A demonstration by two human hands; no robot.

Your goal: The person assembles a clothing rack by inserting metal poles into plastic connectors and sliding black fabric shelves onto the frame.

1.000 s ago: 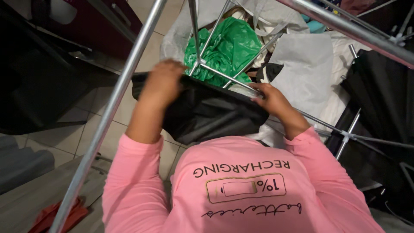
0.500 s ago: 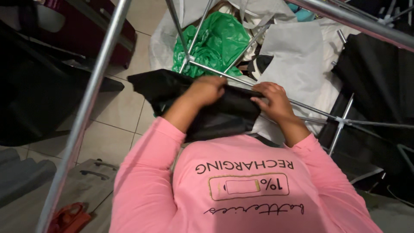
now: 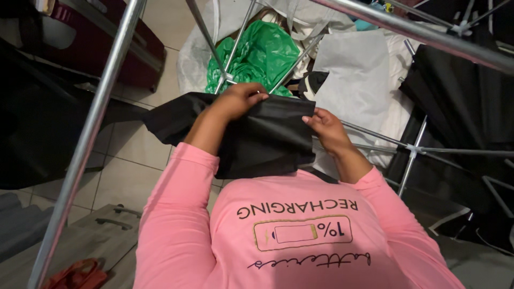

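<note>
A: What moved?
B: The left hand [image 3: 238, 99] slid inward along the black cloth's [image 3: 267, 134] top edge; both hands, right [image 3: 321, 126] too, pinch it at chest height, over the rack [image 3: 96, 118]

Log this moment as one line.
left hand: grips black cloth top edge | right hand: grips its right edge | behind: green bag

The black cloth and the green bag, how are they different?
The black cloth is dark and fairly smooth; the green bag is bright and crinkled. The black cloth is held up by the left hand and right hand; the green bag lies untouched in the pile below the metal rack. Both are soft and floppy.
</note>
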